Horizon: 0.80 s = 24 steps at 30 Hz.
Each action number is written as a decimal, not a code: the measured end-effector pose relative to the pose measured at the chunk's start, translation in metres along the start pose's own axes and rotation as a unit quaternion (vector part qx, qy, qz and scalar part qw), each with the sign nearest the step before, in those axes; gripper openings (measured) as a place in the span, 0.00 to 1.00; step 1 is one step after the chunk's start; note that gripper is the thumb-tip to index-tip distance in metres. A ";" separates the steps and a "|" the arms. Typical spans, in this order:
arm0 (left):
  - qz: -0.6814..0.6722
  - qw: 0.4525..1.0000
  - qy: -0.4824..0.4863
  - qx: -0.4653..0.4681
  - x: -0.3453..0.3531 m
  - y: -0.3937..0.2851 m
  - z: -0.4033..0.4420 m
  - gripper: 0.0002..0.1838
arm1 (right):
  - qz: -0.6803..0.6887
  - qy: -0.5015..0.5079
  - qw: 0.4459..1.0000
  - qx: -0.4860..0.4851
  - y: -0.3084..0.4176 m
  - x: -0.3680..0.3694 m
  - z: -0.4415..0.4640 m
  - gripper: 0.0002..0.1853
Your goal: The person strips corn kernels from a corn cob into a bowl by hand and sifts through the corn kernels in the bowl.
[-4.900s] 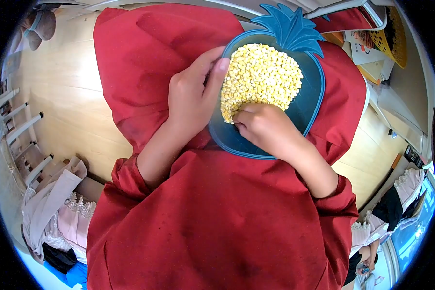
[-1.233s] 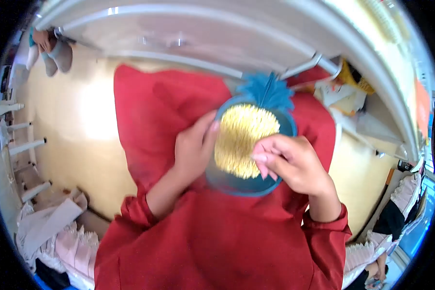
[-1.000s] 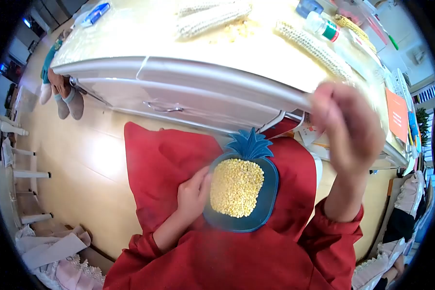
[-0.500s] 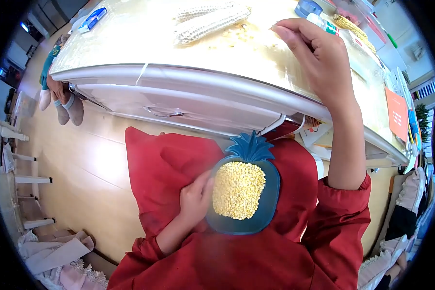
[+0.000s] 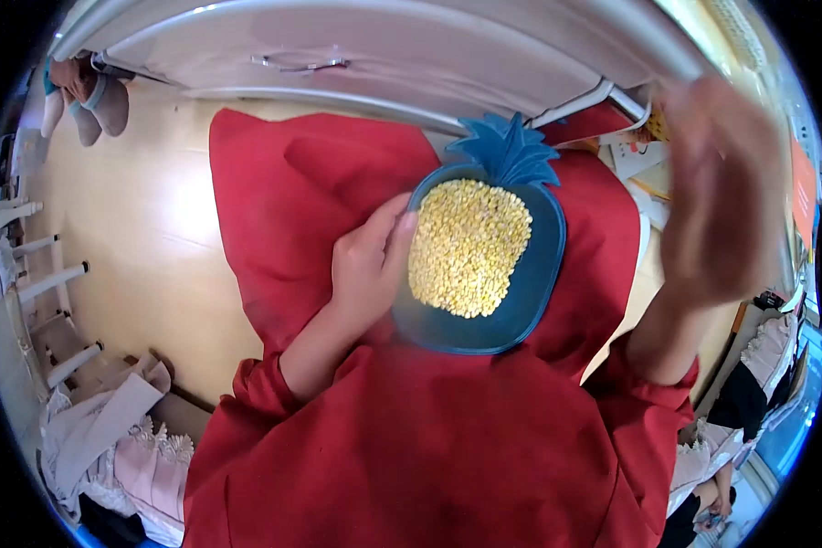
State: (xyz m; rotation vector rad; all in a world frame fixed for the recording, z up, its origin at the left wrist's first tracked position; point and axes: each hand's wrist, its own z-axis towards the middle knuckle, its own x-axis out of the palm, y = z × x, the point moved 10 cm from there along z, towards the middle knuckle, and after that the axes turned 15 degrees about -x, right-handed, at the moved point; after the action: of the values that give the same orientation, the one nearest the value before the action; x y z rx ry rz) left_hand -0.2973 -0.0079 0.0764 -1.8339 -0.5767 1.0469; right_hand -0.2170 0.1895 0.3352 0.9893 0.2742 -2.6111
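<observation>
A blue pineapple-shaped bowl [image 5: 532, 301] rests on my lap over red cloth, its leaf-shaped end pointing toward the desk. Yellow corn kernels [image 5: 470, 247] are heaped inside, mostly toward its left and upper part. My left hand [image 5: 371, 265] grips the bowl's left rim, with the thumb along the edge beside the kernels. Off to the right, my right hand [image 5: 721, 192] is raised near the desk edge, away from the bowl. It is smeared by motion, so its fingers and anything between them cannot be made out.
A pale desk front with a metal drawer handle [image 5: 301, 65] spans the top. Part of a corn cob [image 5: 738, 33] shows on the desk at upper right. Another person's feet [image 5: 108, 108] are at upper left. White stool legs [image 5: 53, 281] stand left; papers [image 5: 637, 157] lie right.
The view has tilted down, so most of the desktop has left it. My right hand has moved from over the desktop to the right and lower. My left hand still holds the bowl.
</observation>
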 end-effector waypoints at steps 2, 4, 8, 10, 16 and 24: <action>-0.005 1.000 -0.001 0.003 0.000 -0.003 0.000 0.14 | 0.176 0.083 0.979 0.065 0.034 0.048 -0.042 0.09; -0.006 1.000 0.001 -0.003 0.000 -0.007 0.000 0.14 | 0.348 0.187 0.893 0.215 0.064 0.103 -0.112 0.10; 0.004 1.000 -0.005 0.001 -0.002 -0.008 -0.001 0.14 | 0.544 0.247 0.750 0.284 0.139 0.152 -0.186 0.15; 0.016 1.000 -0.006 0.001 -0.002 -0.009 -0.001 0.14 | 0.540 0.257 0.752 0.279 0.143 0.157 -0.191 0.16; -0.003 1.000 -0.011 0.001 -0.001 -0.004 -0.002 0.15 | 0.410 0.225 0.789 0.398 0.078 0.141 -0.187 0.11; 0.010 1.000 -0.007 -0.009 -0.001 -0.002 -0.001 0.15 | 0.452 0.213 0.739 0.452 0.083 0.136 -0.193 0.13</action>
State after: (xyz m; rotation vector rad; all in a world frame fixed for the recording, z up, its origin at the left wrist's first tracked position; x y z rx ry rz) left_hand -0.2971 -0.0079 0.0790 -1.8516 -0.5794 1.0725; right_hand -0.1645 0.1362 0.0957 1.4722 -1.1992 -1.4748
